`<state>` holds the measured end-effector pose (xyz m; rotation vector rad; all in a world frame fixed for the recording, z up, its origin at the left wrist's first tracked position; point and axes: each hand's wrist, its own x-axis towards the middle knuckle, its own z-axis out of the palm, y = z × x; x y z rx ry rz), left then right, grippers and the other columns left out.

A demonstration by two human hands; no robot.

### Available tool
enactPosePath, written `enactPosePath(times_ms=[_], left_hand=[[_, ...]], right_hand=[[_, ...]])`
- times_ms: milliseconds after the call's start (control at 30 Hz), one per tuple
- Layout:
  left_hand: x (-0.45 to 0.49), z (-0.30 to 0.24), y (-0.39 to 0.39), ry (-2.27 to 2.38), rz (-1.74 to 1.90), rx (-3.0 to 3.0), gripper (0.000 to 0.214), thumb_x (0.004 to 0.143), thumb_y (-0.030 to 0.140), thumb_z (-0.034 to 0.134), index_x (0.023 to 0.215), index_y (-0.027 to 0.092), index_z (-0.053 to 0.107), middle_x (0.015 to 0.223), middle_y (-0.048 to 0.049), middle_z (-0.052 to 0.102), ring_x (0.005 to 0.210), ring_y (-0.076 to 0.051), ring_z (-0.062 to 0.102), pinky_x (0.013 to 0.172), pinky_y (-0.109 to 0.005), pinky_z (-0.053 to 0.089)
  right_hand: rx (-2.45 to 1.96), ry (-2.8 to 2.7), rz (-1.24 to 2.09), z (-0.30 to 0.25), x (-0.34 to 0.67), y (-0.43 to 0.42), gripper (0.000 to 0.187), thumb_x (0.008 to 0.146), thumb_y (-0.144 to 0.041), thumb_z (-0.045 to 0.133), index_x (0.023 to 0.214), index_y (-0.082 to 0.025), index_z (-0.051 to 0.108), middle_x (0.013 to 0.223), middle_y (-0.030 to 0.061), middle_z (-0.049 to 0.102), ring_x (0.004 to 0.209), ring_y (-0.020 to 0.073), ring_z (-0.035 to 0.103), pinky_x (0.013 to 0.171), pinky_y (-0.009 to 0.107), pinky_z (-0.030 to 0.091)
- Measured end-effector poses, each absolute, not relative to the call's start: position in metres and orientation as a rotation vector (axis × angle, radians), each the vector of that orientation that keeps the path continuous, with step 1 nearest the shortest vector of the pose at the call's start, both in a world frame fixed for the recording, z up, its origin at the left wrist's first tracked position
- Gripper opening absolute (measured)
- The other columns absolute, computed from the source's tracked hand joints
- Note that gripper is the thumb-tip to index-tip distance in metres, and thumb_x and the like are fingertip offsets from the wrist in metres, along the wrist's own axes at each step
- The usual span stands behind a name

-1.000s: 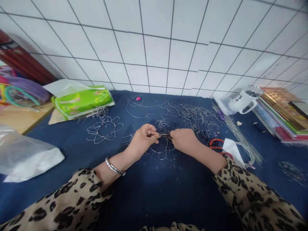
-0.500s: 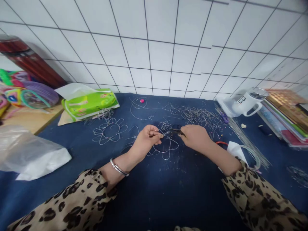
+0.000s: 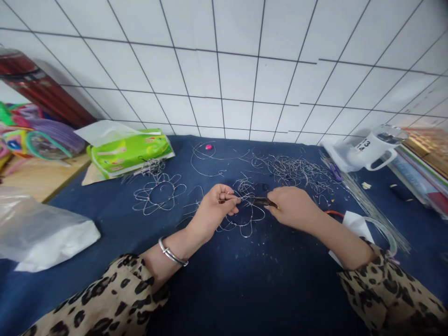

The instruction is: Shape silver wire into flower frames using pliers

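Note:
My left hand pinches a thin silver wire between thumb and fingers, just left of the pliers. Closed around the handles of dark pliers is my right hand; the jaws point left, at the wire by my left fingertips. Below and between the hands lies a looped wire flower shape, partly hidden by my left hand. A second wire flower rests flat on the blue cloth to the left. Behind the hands is a small bunch of bent wires.
A tangle of wire pieces lies behind my right hand, with straight wires farther right. A white mug stands at the right, near books. Left are a green tissue pack and a plastic bag.
My right hand and the pliers have shifted slightly right and down in view. My left hand still pinches the wire. The whole view has turned a little.

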<state>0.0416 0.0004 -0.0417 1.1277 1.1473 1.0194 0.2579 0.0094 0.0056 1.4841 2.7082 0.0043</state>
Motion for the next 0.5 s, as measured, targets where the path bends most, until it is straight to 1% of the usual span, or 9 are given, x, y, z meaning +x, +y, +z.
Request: enactPosePath(times_ms=[133, 300, 500], left_hand=[[0.0420, -0.0396, 0.0010, 1.134, 0.998, 1.138, 0.020, 0.075, 0.019, 0.061, 0.091, 0.017, 0.049, 0.079, -0.0021, 0.062, 0.062, -0.010, 0.059, 0.057, -0.024, 0.045], [0.0412, -0.0391, 0.0018, 1.099, 0.953, 1.169, 0.018, 0.077, 0.018, 0.059, 0.091, 0.017, 0.049, 0.080, -0.0023, 0.063, 0.062, -0.010, 0.059, 0.057, -0.024, 0.045], [0.0406, -0.0414, 0.0018, 1.093, 0.983, 1.179, 0.015, 0.078, 0.020, 0.059, 0.090, 0.017, 0.051, 0.081, -0.0026, 0.063, 0.064, -0.010, 0.059, 0.058, -0.023, 0.045]], right_hand=[[1.492, 2.686, 0.017, 0.0016, 0.2551, 0.0083, 0.019, 0.082, -0.036, 0.049, 0.073, -0.020, 0.054, 0.075, 0.0014, 0.063, 0.066, 0.0152, 0.056, 0.052, 0.027, 0.023], [1.536, 2.654, 0.041, -0.0020, 0.2531, 0.0080, 0.024, 0.085, -0.040, 0.045, 0.075, -0.020, 0.055, 0.074, 0.0004, 0.064, 0.060, 0.0141, 0.056, 0.049, 0.027, 0.017], [1.507, 2.642, 0.015, 0.0055, 0.2551, 0.0066, 0.024, 0.085, -0.040, 0.046, 0.074, -0.020, 0.055, 0.075, 0.0006, 0.064, 0.063, 0.0147, 0.056, 0.049, 0.027, 0.019]])
